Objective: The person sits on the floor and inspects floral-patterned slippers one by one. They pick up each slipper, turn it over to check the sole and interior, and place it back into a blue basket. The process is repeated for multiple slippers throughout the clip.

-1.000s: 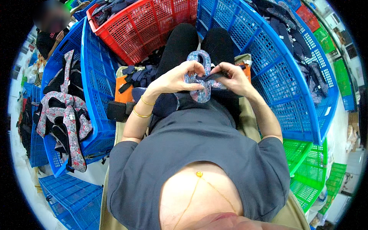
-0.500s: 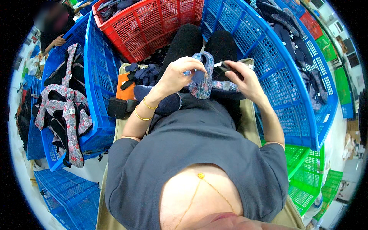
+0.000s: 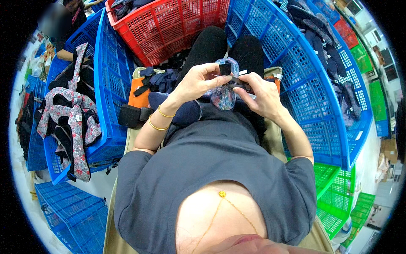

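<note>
Where half a second ago my right hand (image 3: 261,92) stood clear of the blue floral padded loop (image 3: 223,100), it has now come in close from the loop's three o'clock, and a dark strip (image 3: 235,81) lies across the middle, between my two thumbs. Thumb and forefinger of that hand are pinched together on the strip. My left hand (image 3: 201,82), at the loop's nine o'clock, was bent down over its edge; now it grips with the thumb laid straight toward the strip, the tip just beside my right fingers. A black rectangular patch (image 3: 225,68) has come into sight in the upper part, above my left thumb.

The loop sits between twelve and one o'clock in my view, held up over my lap by my black-trousered knees (image 3: 246,53). It is a rounded, stuffed-looking oval, patterned in blues with pinkish flecks, its lower end plump and uncovered, its waist hidden by my fingers. How the strip is joined to it, I cannot tell.

At the loop's eight o'clock a navy padded piece (image 3: 187,114) rests on my lap, with a heap of dark navy strips (image 3: 164,79) at nine. Farther out, a red crate (image 3: 169,31) stands between eleven and twelve in my view, and a blue crate (image 3: 292,80) at two.
</note>
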Available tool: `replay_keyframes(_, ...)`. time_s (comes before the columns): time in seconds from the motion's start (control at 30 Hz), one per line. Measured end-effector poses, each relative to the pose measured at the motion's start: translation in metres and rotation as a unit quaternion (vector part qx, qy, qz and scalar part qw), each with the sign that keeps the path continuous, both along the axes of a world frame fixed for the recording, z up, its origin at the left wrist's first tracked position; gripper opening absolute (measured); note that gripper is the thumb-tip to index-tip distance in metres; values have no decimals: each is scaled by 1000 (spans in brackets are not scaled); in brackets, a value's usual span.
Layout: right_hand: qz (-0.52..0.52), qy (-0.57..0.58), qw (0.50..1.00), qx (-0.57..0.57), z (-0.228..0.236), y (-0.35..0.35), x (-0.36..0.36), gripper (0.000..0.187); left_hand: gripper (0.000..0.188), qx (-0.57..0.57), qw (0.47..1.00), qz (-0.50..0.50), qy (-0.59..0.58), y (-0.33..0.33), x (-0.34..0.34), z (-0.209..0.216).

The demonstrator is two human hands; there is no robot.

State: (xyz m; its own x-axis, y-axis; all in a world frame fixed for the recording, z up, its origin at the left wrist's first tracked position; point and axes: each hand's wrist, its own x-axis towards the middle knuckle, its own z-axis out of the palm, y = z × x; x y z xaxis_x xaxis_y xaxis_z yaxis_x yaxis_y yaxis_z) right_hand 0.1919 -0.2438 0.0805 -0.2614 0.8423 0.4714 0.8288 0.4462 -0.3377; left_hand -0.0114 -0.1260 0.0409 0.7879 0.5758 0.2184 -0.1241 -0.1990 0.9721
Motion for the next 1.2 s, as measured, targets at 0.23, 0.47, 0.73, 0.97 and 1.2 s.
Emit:
replay_keyframes(0.23, -10, -49, 999, -4, 4, -3, -10, 33, 30, 22, 1000, 2, -17, -11, 2, 11)
replay_keyframes(0.47, 8, -12, 1000, -18, 0, 2, -8, 24, 31, 54, 998, 10, -25, -15, 4, 11)
replay_keyframes(0.73, -54, 165, 977, -127, -1, 0, 10, 24, 18, -21, 994, 60, -87, 9, -7, 14)
replay_keyframes(0.97, -36, 177, 966, -183, -10, -5, 19, 30, 14, 65, 991, 118, 5, 24, -16, 4)
replay_keyframes(1.2, -64, 172, 973, -143, -12, -11, 25, 37, 29, 444, 830, 296, 164, 26, -25, 15)
